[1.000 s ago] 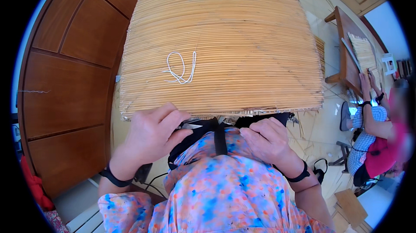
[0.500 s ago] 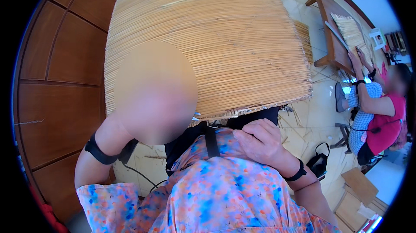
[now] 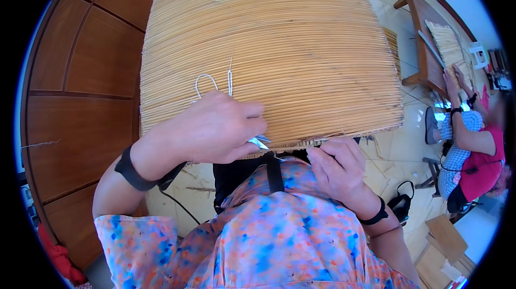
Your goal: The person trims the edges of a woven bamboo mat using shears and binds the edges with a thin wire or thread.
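A large mat of tan straw stalks (image 3: pixel 301 47), laid side by side, spreads in front of me with its near edge by my lap. My left hand (image 3: pixel 217 128) is closed over the mat's near left part. From under its fingers poke the silver tips of scissors (image 3: pixel 259 142), by the near edge; their handles are hidden in the hand. White cord (image 3: pixel 230 82) rises beyond the knuckles in a loop and a doubled strand with a thin tail. At the near edge, my right hand (image 3: pixel 339 166) is curled, thumb against fingers; what it pinches, if anything, is hidden.
Wooden panelled doors (image 3: pixel 97 52) stand close on the left. On the right, another person (image 3: pixel 467 138) sits at a low wooden table (image 3: pixel 424 47), hands on a smaller straw mat (image 3: pixel 445 39). Loose stalks and a black bag (image 3: pixel 400 200) lie on the tiled floor.
My left hand, blurred over before, now shows plainly, with the scissor tips and white cord in sight. My right hand has moved slightly to the right and up in the picture, against the mat's edge.
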Tool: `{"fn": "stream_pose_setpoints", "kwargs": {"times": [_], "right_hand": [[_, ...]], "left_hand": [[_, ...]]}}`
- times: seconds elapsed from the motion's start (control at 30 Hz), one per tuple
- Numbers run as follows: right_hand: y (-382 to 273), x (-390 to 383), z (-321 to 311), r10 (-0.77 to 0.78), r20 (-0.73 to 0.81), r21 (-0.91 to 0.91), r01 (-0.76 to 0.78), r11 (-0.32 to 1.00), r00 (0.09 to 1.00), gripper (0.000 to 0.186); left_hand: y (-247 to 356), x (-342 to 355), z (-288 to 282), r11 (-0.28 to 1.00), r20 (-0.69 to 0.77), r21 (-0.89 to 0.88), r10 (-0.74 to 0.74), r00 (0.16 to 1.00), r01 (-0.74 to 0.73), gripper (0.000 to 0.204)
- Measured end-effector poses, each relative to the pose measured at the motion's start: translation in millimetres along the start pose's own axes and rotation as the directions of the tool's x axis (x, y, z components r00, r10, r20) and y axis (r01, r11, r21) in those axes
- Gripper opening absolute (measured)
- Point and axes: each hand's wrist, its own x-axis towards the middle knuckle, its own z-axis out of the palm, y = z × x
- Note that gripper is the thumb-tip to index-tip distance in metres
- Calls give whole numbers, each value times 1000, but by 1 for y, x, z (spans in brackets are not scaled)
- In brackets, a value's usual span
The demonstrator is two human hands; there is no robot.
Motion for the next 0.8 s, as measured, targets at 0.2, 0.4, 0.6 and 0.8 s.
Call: {"fn": "stream_pose_setpoints", "kwargs": {"times": [0.2, 0.4, 0.6, 0.8], "right_hand": [[-1, 19, 5, 19, 87, 34, -22, 999, 996, 23], [0, 29, 8, 33, 155, -18, -31, 999, 987, 18], [-4, 35, 9, 67, 220, -11, -66, 998, 973, 18], [-5, 33, 7, 66, 246, -29, -60, 998, 967, 19]], "left_hand": [[-5, 1, 1, 998, -5, 1, 59, 998, -59, 23], [-5, 3, -2, 998, 48, 45, 41, 998, -43, 23], [-16, -10, -23, 993, -102, 119, 29, 994, -17, 23], [-12, -15, -18, 994, -37, 111, 25, 999, -21, 24]]}}
